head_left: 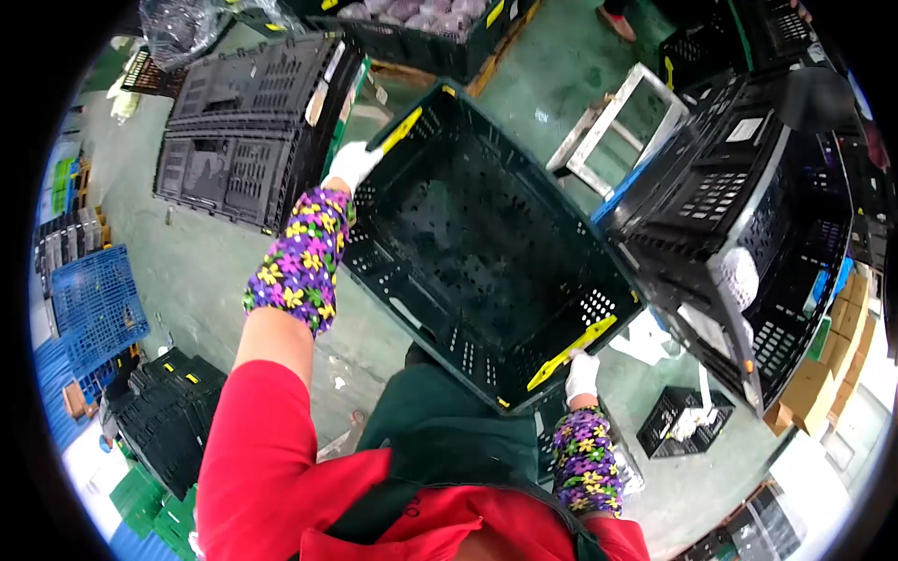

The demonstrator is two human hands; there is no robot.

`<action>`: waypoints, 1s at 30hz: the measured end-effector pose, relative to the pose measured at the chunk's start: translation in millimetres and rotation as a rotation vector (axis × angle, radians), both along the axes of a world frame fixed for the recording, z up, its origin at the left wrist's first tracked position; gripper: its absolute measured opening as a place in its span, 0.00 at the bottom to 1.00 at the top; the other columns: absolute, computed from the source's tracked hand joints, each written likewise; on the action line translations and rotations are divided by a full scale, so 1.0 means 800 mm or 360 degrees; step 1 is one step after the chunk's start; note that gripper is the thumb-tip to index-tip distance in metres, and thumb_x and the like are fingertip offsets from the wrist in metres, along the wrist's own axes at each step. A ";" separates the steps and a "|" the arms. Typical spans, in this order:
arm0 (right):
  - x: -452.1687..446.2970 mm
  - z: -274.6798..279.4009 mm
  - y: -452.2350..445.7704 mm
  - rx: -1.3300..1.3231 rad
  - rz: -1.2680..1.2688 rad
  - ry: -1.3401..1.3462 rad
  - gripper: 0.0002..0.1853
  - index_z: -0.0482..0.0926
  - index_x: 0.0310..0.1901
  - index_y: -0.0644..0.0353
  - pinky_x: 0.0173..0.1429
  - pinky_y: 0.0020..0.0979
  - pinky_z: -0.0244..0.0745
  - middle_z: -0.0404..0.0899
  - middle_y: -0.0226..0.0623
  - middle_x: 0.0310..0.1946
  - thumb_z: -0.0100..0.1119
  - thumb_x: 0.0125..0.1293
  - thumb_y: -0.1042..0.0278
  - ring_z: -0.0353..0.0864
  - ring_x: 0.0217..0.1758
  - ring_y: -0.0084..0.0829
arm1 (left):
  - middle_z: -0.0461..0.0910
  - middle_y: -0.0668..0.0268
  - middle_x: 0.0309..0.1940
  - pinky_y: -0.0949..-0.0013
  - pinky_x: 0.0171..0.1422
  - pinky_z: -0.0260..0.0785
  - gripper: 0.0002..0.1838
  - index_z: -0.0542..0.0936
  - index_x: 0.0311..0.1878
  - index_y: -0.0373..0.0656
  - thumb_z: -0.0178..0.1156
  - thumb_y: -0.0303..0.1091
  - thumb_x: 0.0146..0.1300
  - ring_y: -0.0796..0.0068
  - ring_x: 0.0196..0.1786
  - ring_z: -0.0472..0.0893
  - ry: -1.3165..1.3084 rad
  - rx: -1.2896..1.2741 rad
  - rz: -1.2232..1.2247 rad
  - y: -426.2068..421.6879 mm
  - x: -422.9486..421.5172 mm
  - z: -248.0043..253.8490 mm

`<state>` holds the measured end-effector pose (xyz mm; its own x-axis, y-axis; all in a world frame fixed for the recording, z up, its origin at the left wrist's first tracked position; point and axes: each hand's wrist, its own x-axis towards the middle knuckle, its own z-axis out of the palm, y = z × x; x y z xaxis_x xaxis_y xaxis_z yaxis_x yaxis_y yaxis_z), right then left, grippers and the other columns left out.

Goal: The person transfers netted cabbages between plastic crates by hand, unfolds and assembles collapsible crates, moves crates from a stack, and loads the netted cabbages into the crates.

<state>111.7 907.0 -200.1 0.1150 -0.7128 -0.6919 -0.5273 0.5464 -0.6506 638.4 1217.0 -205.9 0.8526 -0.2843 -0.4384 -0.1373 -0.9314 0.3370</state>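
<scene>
A dark green plastic crate [468, 224] with yellow handles hangs tilted in front of my body, its open top facing me. Nothing but small specks shows inside it. My left hand [355, 165], in a white glove, is closed on the crate's upper left end by a yellow handle [402, 130]. At the lower right end my right hand [582, 376], also gloved in white, grips beside the other yellow handle [571, 352]. The fingers of both hands are partly hidden by the crate's rim.
Stacked black crates [253, 131] stand at left. To the right, a large black crate [730, 187] holds a white netted item [739, 278]. A white stool frame [627, 122] stands behind. Ahead, a crate holds bagged purplish produce [421, 13]. A small black basket [686, 421] sits on the floor.
</scene>
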 end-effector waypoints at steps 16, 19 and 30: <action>-0.107 0.006 -0.004 0.0128 -0.0178 -0.0084 0.15 0.74 0.47 0.63 0.39 0.33 0.71 0.78 0.33 0.33 0.57 0.57 0.72 0.74 0.35 0.26 | 0.81 0.57 0.50 0.67 0.59 0.69 0.33 0.74 0.61 0.29 0.64 0.47 0.63 0.68 0.50 0.79 0.0887 -0.0485 0.0258 -0.033 -0.084 0.013; 0.008 0.018 0.057 -0.0223 0.0161 0.0318 0.18 0.72 0.48 0.68 0.37 0.33 0.74 0.77 0.39 0.29 0.60 0.55 0.73 0.77 0.30 0.37 | 0.83 0.58 0.42 0.58 0.53 0.73 0.23 0.78 0.53 0.33 0.60 0.43 0.64 0.61 0.42 0.82 0.0239 -0.0396 -0.0120 -0.038 -0.137 -0.017; 0.116 0.103 0.032 -0.2052 0.1358 0.0117 0.20 0.79 0.54 0.55 0.56 0.45 0.73 0.79 0.42 0.49 0.57 0.58 0.68 0.78 0.52 0.43 | 0.76 0.47 0.58 0.57 0.66 0.66 0.40 0.69 0.67 0.37 0.62 0.56 0.60 0.48 0.60 0.75 0.0548 -0.0733 -0.1144 -0.108 -0.350 0.020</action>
<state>204.4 932.6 -117.9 0.7784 -0.5529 0.2972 -0.4307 -0.8149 -0.3878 358.6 1131.0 -189.9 0.2467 -0.9047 -0.3473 -0.4542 -0.4245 0.7833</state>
